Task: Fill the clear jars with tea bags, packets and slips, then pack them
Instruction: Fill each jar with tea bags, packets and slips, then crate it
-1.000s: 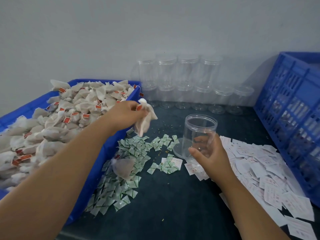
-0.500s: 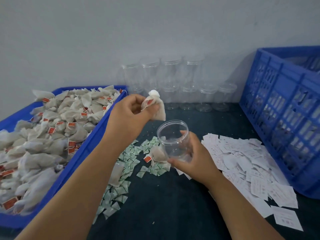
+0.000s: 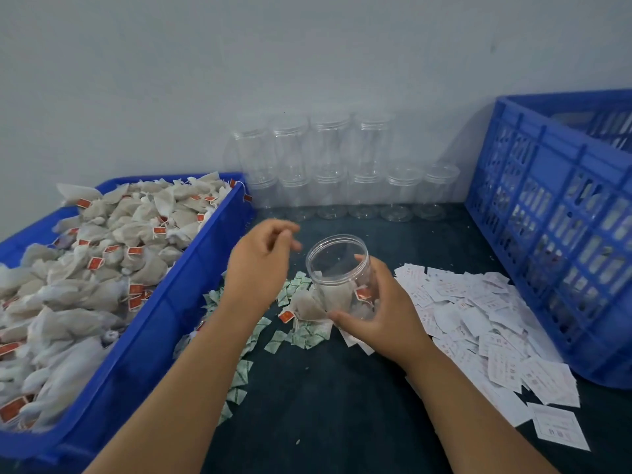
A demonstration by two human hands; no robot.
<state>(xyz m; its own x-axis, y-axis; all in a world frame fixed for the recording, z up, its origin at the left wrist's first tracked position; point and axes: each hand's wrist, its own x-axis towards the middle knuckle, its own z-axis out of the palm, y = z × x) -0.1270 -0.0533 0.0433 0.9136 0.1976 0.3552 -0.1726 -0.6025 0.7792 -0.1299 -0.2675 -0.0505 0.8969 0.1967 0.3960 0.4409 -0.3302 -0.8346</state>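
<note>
Clear jar [image 3: 337,265]: likely light, stiff, slippery plastic; right hand [image 3: 383,319] clasps its lower wall, left hand [image 3: 260,265] loosely curled, holding nothing.

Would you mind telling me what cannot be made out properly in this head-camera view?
All in the head view:
- Print on the slips: too small and blurred to read.
- Inside of the tall crate: glimpsed only through its slotted wall, and cut off by the right edge.
- Number of tea bags in the jar: the right hand and overlapping bags cover them.
- Left part of the tray: cut off by the left edge.
</note>
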